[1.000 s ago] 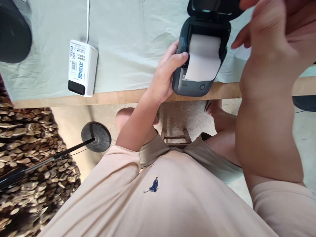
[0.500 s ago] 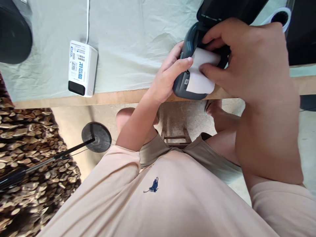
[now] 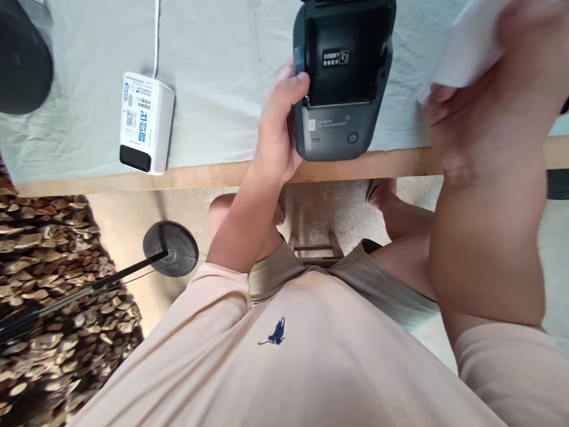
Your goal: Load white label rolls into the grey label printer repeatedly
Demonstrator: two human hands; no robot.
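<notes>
My left hand [image 3: 282, 121] grips the left side of a dark grey label printer [image 3: 333, 133], its thumb on the upper rim. The printer's lid is up at the top of the view, and its paper bay [image 3: 347, 71] shows bare inside, with a small printed sticker on the floor of it. Off to the right, my right hand [image 3: 493, 101] is closed on a roll of white paper [image 3: 466, 47], held apart from the printer. Motion blurs that hand and the roll.
A white power bank [image 3: 146, 124] with a white cable lies on the cloth-covered table [image 3: 222, 89] at the left. A dark rounded object [image 3: 24, 65] stands at the far left corner. Below are a round black stand base [image 3: 171, 249] and stacked firewood [image 3: 57, 284].
My right hand has drawn the paper roll out of the printer and moved it to the right. The printer has shifted left and turned more upright in my left hand.
</notes>
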